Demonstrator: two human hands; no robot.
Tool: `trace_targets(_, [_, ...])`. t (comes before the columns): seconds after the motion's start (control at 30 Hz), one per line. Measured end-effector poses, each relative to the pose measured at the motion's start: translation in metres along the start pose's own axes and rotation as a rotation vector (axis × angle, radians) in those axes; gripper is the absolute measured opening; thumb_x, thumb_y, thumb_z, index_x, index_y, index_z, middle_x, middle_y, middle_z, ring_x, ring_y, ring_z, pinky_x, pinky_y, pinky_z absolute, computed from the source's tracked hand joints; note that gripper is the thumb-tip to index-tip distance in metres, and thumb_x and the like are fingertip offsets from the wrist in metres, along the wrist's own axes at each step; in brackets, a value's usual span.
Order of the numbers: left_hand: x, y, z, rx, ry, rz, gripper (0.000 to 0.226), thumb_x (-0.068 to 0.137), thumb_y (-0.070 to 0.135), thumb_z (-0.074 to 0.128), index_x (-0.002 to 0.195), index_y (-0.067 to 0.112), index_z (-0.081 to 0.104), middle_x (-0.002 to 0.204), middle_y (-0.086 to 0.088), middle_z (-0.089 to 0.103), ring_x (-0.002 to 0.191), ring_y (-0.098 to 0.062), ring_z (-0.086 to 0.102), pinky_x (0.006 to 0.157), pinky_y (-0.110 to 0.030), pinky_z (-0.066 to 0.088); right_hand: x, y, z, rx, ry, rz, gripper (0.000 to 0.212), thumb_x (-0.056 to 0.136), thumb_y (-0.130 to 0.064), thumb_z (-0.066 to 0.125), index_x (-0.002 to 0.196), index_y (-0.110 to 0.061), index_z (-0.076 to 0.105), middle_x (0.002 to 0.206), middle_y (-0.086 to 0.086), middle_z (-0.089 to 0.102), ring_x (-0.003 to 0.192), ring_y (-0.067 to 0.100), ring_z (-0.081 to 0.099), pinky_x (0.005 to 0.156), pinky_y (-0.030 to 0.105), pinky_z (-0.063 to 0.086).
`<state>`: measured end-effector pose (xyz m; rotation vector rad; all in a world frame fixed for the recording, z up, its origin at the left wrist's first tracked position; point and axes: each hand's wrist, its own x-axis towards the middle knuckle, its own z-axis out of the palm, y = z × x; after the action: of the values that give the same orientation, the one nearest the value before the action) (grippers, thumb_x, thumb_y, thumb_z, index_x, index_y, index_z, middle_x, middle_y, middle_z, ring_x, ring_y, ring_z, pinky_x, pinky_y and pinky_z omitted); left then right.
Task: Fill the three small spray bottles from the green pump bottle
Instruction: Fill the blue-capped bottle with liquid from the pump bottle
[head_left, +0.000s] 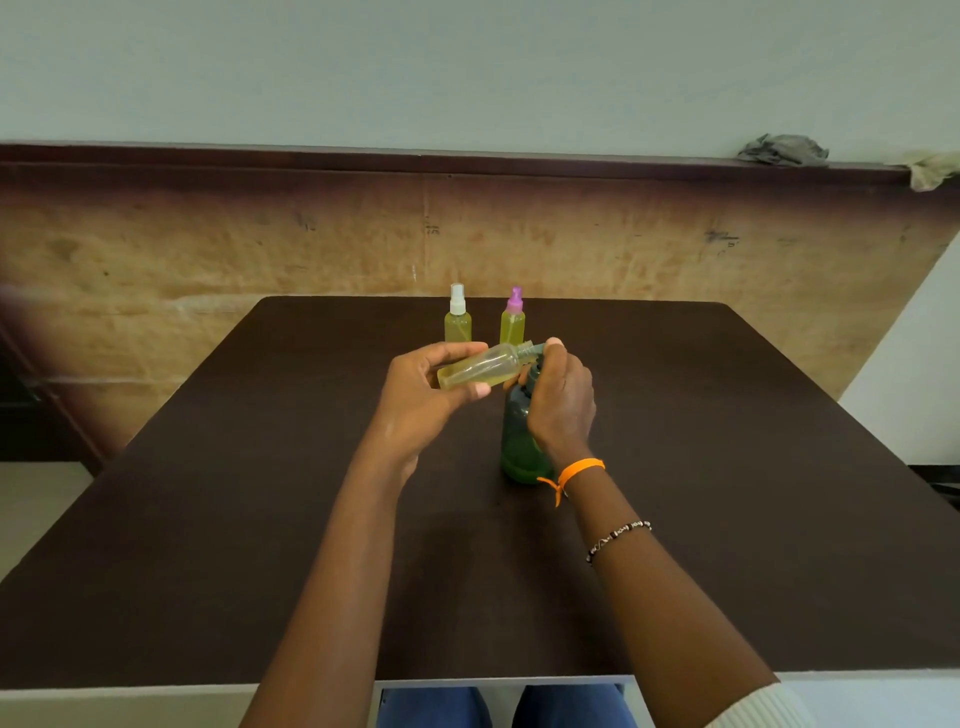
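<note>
Yellow-green liquid already shows in the third small spray bottle (480, 368), which the left hand (434, 387) holds tipped almost on its side above the dark counter (260, 467), fingers (457, 351) curled over the top of the body and thumb pinching from below. Its open neck meets the spout of the green pump bottle (519, 441), which stands upright on the counter with the right hand (561, 395) curled over its pump head. To do this step well, I would keep the neck snug against the spout, press in slow full strokes, and tilt the small bottle upward as the level climbs so nothing runs back out. Two other spray bottles, one with a white cap (457, 314) and one with a purple cap (513, 317), stand capped just behind, both looking filled with the same pale liquid, so this seems the last fill.
</note>
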<state>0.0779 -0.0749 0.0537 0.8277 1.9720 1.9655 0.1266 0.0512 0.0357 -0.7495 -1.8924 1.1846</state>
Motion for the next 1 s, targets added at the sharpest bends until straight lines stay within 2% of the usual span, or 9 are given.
trace_targets(0.1, [-0.0004,-0.0004,-0.0002,-0.003,0.0,-0.001,0.04,0.075,-0.004,0.072,0.098,0.028,0.067,0.099,0.006,0.071,0.095,-0.004,0.065,0.075,-0.015,0.048,0.0,-0.0011,-0.0006,0.01,-0.003,-0.02,0.052,0.1,-0.029,0.029,0.051,-0.019,0.042,0.058,-0.005,0.049,0.064,0.019,0.047,0.067,0.033,0.035])
trace_targets(0.3, [0.0002,0.0009,-0.0015,-0.013,0.009,0.008,0.04,0.075,-0.002,0.072,0.099,0.029,0.067,0.099,0.008,0.071,0.094,-0.003,0.065,0.076,-0.015,0.049,-0.0021,-0.0035,-0.0009,-0.02,-0.058,0.007,0.057,0.099,-0.049,0.024,0.053,-0.019,0.042,0.059,-0.006,0.049,0.059,0.009,0.045,0.06,0.03,0.034])
trace_targets(0.47, [0.0003,-0.0002,-0.0022,0.001,0.002,0.0,0.04,0.075,-0.002,0.073,0.1,0.028,0.067,0.101,0.005,0.071,0.097,-0.006,0.065,0.081,-0.019,0.05,-0.0004,-0.0048,-0.0001,0.002,-0.022,0.016,0.055,0.101,-0.033,0.028,0.05,-0.02,0.042,0.058,-0.005,0.049,0.062,0.017,0.047,0.066,0.033,0.034])
trace_targets(0.53, [0.0006,-0.0011,-0.0016,-0.004,0.003,-0.003,0.04,0.075,-0.003,0.072,0.101,0.027,0.067,0.101,0.004,0.071,0.097,-0.007,0.065,0.079,-0.017,0.049,0.0,-0.0047,0.0002,0.011,-0.008,0.002,0.053,0.101,-0.028,0.029,0.05,-0.02,0.04,0.057,-0.004,0.047,0.058,0.015,0.044,0.066,0.033,0.034])
trace_targets(0.63, [0.0002,-0.0009,-0.0015,-0.001,0.004,-0.002,0.04,0.075,-0.003,0.072,0.1,0.027,0.067,0.101,0.005,0.071,0.096,-0.005,0.065,0.077,-0.014,0.049,-0.001,-0.0044,0.0001,0.011,-0.017,-0.014,0.053,0.101,-0.029,0.029,0.05,-0.02,0.04,0.056,-0.004,0.047,0.057,0.012,0.044,0.063,0.032,0.033])
trace_targets(0.8, [-0.0009,0.0,-0.0024,-0.019,0.01,0.0,0.039,0.076,-0.003,0.071,0.103,0.026,0.067,0.1,0.008,0.071,0.093,-0.002,0.065,0.073,-0.012,0.049,-0.0054,-0.0081,-0.001,0.008,-0.058,0.002,0.056,0.099,-0.045,0.028,0.05,-0.022,0.042,0.056,-0.007,0.046,0.057,0.008,0.043,0.058,0.027,0.033])
trace_targets(1.0, [-0.0006,-0.0003,-0.0019,0.001,0.011,-0.014,0.04,0.075,-0.003,0.073,0.101,0.027,0.067,0.102,0.005,0.07,0.097,-0.006,0.065,0.079,-0.018,0.049,-0.0026,-0.0053,0.0006,0.001,-0.011,-0.002,0.052,0.101,-0.029,0.029,0.051,-0.02,0.041,0.059,-0.004,0.048,0.061,0.016,0.045,0.066,0.033,0.033])
